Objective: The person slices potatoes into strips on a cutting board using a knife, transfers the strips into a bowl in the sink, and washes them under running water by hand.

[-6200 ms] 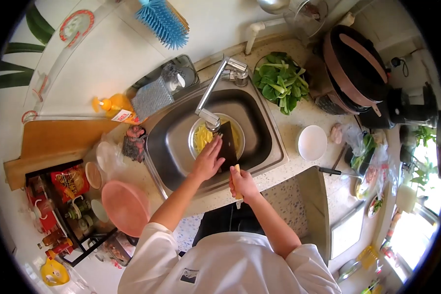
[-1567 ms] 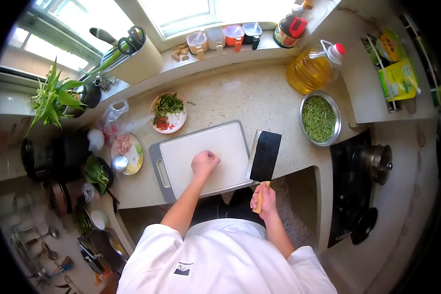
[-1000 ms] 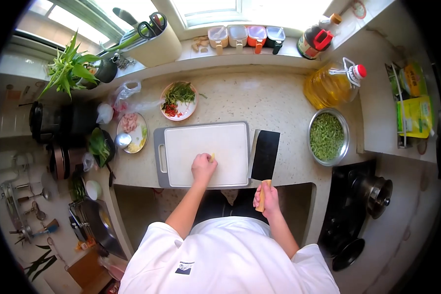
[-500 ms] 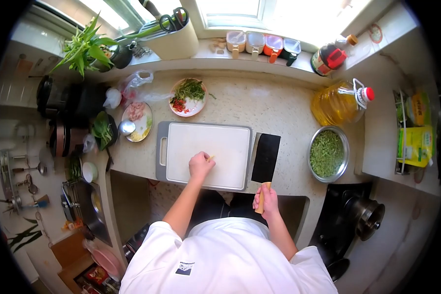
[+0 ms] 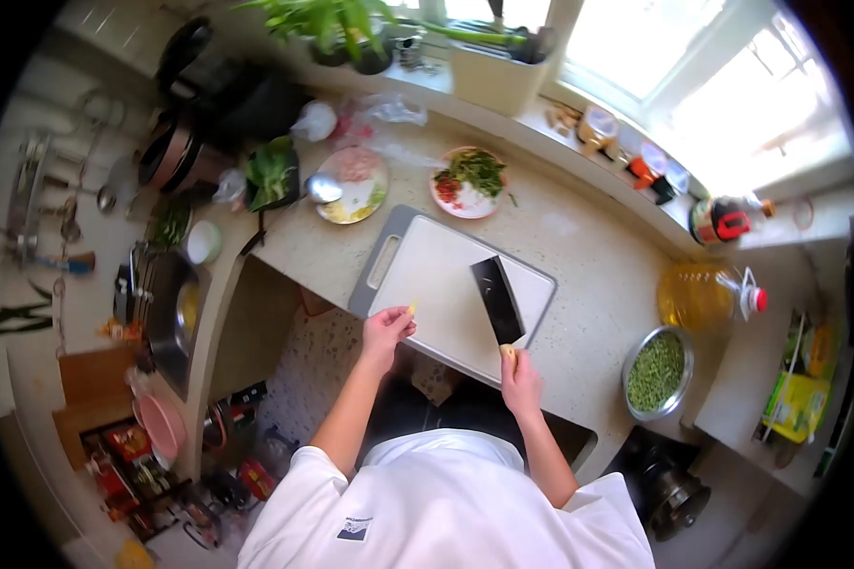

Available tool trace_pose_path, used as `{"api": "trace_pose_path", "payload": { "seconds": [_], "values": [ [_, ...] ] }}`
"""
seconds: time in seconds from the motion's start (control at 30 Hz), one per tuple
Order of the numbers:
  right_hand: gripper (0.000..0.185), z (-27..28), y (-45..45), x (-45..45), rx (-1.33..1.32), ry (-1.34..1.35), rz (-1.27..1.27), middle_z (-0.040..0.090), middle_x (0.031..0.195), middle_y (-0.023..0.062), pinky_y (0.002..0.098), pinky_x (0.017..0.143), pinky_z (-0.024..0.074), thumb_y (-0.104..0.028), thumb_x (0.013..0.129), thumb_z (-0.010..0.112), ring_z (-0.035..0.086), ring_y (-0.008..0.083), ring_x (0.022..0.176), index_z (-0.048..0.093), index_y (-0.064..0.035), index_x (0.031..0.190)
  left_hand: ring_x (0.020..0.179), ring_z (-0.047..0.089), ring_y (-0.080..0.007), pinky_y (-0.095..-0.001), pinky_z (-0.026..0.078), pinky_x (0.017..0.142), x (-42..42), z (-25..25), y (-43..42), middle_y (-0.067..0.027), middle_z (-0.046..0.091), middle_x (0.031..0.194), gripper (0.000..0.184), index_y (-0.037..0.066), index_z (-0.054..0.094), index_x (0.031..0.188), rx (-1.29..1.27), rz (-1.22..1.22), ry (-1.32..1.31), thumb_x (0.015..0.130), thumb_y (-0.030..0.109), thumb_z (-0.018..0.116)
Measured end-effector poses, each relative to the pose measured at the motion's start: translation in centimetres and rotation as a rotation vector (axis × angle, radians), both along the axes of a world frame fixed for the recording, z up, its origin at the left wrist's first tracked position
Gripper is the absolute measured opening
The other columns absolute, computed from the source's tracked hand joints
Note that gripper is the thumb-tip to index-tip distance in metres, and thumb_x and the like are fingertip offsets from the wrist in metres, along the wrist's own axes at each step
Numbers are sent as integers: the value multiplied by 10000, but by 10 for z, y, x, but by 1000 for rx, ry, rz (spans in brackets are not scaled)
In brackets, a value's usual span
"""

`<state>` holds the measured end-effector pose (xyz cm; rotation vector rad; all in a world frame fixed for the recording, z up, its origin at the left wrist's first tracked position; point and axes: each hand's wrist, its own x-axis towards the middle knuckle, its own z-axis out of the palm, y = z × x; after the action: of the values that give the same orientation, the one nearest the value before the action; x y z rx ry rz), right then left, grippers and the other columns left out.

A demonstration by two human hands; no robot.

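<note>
Left grip (image 5: 387, 332) pinching 1 yellow piece (image 5: 412, 308), right grip (image 5: 520, 377) clasping a cleaver (image 5: 500, 301), cutting board (image 5: 436, 275) (grey-rimmed) ahead of the grips

Cannot identify the yellow scrap (image 5: 412, 308) in the left hand (image 5: 387, 332): too small, and partly covered by the grip. Can see just the top of the cleaver's (image 5: 500, 302) handle (image 5: 509, 351), with the right hand (image 5: 522, 381) wrapped over the rest. Cannot read the print (image 5: 355, 529) on the shirt (image 5: 446, 493) (tiny, and soft with blur), nor the yellow-green packet (image 5: 795, 408). Miss part of the plate (image 5: 365, 188) under a spoon (image 5: 324, 188), and the plant's (image 5: 324, 21) highest leaves beyond the upper edge.
</note>
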<state>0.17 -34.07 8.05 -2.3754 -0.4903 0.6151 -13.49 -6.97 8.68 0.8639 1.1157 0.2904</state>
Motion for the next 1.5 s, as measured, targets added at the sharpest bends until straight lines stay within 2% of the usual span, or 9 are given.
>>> {"api": "trace_pose_path", "payload": {
  "seconds": [0.23,0.53,0.73,0.87,0.97,1.17,1.33,1.43,1.5],
  "values": [
    [305,-46,64,-15,-77,-437,178,691,844,172,514,647,526,-382,961,692,674,411,750,645,-92,1043,846,710,-153,-276,605,783,-110,26,39,-73,723,963,131,14,679,1114,-130,352,-221,988,50,682],
    [350,-62,90,-33,-351,-585,279,662,955,192,553,715,520,-398,974,658,658,438,852,619,-51,946,858,715,-162,-276,608,786,-289,39,114,-83,730,993,138,13,685,1126,-97,625,-290,992,42,672],
    [297,-36,154,-75,-360,-704,65,622,1103,216,534,910,506,-246,967,627,626,416,1022,627,18,1103,882,709,-169,-276,594,802,-409,38,169,-88,727,1004,161,10,680,1144,-74,845,-342,988,45,679],
    [354,-19,244,-150,-148,-698,364,579,1180,235,486,1005,470,-164,947,668,568,430,1148,582,9,1244,915,715,-188,-288,606,828,-471,25,201,-100,721,1021,162,-6,671,1147,-61,982,-362,988,24,663],
    [372,-21,320,-221,63,-400,580,579,1214,249,498,1012,471,-137,952,654,568,436,1166,558,22,1275,948,719,-208,-301,617,881,-502,22,231,-111,716,1043,155,-12,667,1143,-74,1073,-396,993,25,653],
    [432,7,499,-366,229,-47,916,642,1252,190,448,898,559,-142,948,658,673,383,1072,571,-40,1358,996,711,-208,-290,607,913,-551,9,301,-120,717,1065,156,-23,660,1155,-51,1201,-405,1011,24,621],
    [488,7,669,-459,172,212,1030,717,1079,173,501,790,545,-234,987,655,683,419,915,513,-93,1432,1006,702,-203,-284,592,927,-586,-19,382,-122,718,1083,189,-28,657,1191,-33,1200,-382,1015,24,612],
    [544,-21,765,-501,203,134,1097,721,820,220,583,710,539,-275,972,636,677,486,791,449,-90,1448,1011,699,-215,-307,585,929,-601,-40,435,-119,710,1111,216,-31,637,1220,-88,1179,-222,1013,31,628],
    [540,-28,826,-527,230,-20,1162,715,821,239,601,702,544,-295,966,632,679,488,774,447,-101,1434,1013,697,-223,-319,583,936,-607,-54,466,-124,697,1132,240,-35,617,1240,-92,1125,-121,1018,53,640]
  ]
}}
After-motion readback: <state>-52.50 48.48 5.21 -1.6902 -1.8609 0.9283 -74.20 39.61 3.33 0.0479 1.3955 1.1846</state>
